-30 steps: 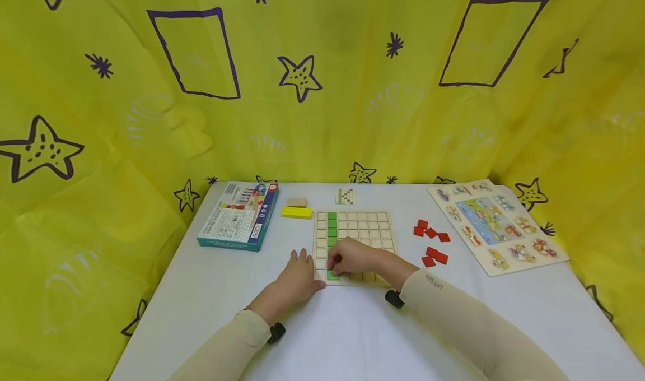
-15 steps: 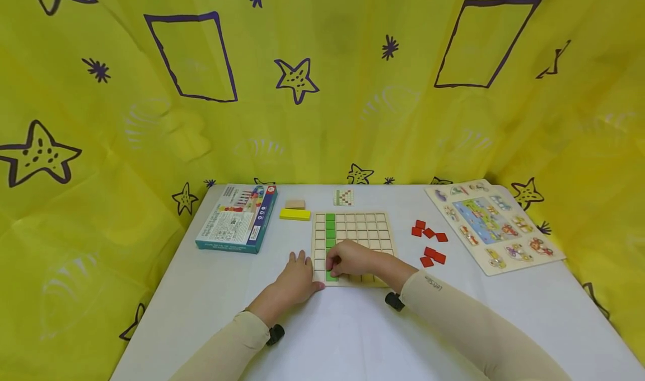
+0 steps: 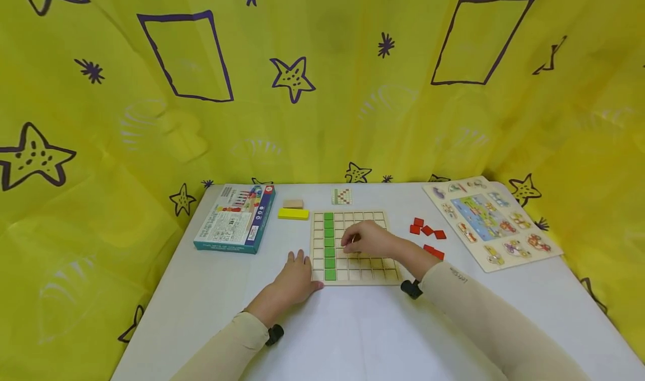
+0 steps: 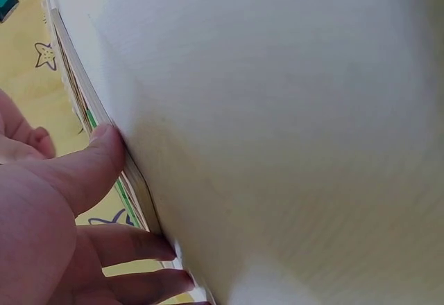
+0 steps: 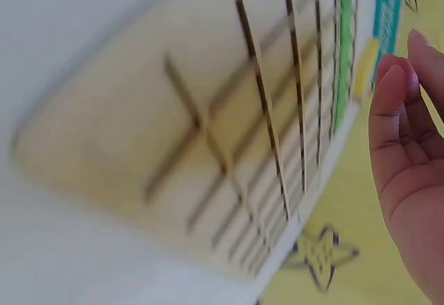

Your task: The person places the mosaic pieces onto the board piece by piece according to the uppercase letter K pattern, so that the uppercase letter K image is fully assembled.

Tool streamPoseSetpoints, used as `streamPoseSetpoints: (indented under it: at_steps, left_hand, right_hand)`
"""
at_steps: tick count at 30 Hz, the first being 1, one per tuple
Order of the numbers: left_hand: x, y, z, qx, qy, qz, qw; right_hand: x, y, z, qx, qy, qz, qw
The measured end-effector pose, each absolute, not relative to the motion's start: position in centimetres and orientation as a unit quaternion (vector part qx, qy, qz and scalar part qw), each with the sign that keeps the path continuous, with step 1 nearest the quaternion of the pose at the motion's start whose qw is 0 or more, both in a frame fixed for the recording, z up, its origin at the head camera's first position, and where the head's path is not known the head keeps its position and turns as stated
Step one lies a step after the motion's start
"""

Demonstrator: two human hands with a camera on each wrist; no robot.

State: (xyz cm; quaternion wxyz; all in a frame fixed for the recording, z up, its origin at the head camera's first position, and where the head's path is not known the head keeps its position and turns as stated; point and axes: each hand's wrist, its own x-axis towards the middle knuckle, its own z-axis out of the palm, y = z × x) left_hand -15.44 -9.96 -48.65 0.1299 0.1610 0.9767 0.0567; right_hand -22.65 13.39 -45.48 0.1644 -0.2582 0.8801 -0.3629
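Note:
A wooden grid board (image 3: 370,269) lies on the white table (image 3: 353,336). One column of green tiles (image 3: 330,246) fills it near its left side, from back to front. My left hand (image 3: 306,269) lies flat on the table and touches the board's front left edge (image 4: 135,184) with its thumb (image 4: 104,145). Over the middle of the board hovers my right hand (image 3: 351,241), fingers (image 5: 395,125) relaxed and holding nothing. The grid (image 5: 229,132) and the green column (image 5: 343,41) show blurred in the right wrist view. Several red tiles (image 3: 427,231) lie to the right of the board.
A teal box (image 3: 237,217) lies at the back left, with a yellow block (image 3: 293,213) and a plain wooden block (image 3: 293,203) beside it. A small pattern card (image 3: 342,196) sits behind the board. A picture puzzle board (image 3: 491,221) occupies the back right. Yellow cloth surrounds the table.
My right hand has left the front green tile and moved back and to the right, over the board's middle. The left hand has stayed in place.

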Motion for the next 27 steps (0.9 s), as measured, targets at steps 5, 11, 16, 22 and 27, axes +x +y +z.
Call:
streamPoseSetpoints:
  at_steps: [5, 11, 16, 22, 27]
  left_hand:
    - [-15.4, -9.9, -48.8, 0.158, 0.976, 0.058, 0.134]
    - [-15.4, -10.0, -48.8, 0.148, 0.977, 0.07, 0.139]
    - [-15.5, -10.0, -48.8, 0.146, 0.976, 0.071, 0.145]
    - [-15.6, -10.0, -48.7, 0.143, 0.976, 0.071, 0.149]
    - [-15.6, -9.9, -48.7, 0.148, 0.976, 0.071, 0.146]
  right_hand:
    - [-23.3, 17.3, -43.8, -0.212, 0.887, -0.384, 0.146]
    - [-23.7, 23.1, -43.0, -0.16, 0.901, -0.388, 0.114]
    - [-23.7, 27.5, -43.5, -0.107, 0.921, -0.363, 0.096]
    - [-23.3, 31.2, -44.5, -0.081, 0.926, -0.355, 0.095]
    - [-23.0, 33.3, -45.6, -0.07, 0.929, -0.349, 0.103]
